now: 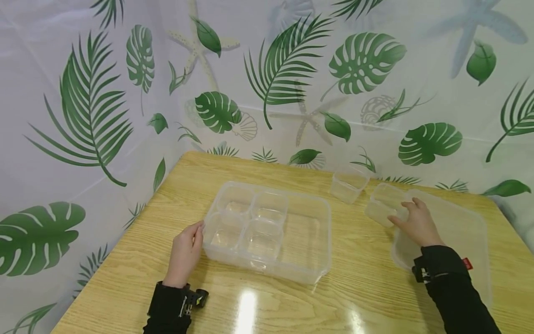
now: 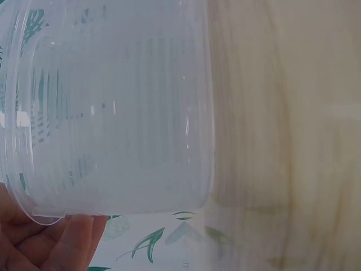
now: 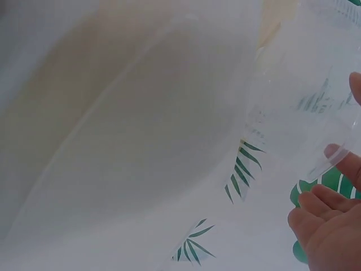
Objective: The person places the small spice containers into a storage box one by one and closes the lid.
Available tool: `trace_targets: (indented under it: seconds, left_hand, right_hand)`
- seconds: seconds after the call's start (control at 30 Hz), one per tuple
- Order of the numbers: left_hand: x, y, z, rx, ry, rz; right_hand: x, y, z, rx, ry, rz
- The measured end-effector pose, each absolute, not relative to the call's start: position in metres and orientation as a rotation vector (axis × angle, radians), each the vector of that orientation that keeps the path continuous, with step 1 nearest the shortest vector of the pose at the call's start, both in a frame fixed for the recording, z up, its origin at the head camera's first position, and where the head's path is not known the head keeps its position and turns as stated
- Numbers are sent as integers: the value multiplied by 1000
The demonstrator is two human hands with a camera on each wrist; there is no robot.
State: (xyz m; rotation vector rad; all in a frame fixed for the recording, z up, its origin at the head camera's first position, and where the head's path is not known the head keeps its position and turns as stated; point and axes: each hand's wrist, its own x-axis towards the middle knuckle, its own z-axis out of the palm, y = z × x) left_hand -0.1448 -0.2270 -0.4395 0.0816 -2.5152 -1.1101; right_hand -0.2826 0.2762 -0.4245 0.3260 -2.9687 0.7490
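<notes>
A large clear plastic food box (image 1: 306, 232) sits on the table, with several small clear containers (image 1: 263, 239) filling its left part and its right part bare. My left hand (image 1: 185, 250) grips the box's left rim, thumb and fingers at the edge; in the left wrist view the box wall (image 2: 124, 124) rises above the fingers (image 2: 73, 243). On the right, my right hand (image 1: 418, 223) pinches the rim of another small clear container (image 1: 380, 206) beside the large lid. The right wrist view shows a fingertip inside that container's rim (image 3: 321, 169).
Behind the held container stands one more small clear container (image 1: 349, 185) near the back edge. A large translucent lid (image 1: 463, 236) lies on the right, partly under my right forearm. A leaf-patterned curtain (image 1: 288, 93) hangs behind the wooden table (image 1: 359, 287).
</notes>
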Motion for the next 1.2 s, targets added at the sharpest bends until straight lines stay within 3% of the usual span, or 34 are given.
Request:
trace_targets:
  seconds: [1.2]
  left_hand:
    - [-144, -228, -440, 68, -2512, -1117]
  right_hand:
    - [-290, 285, -423, 390, -3096, 869]
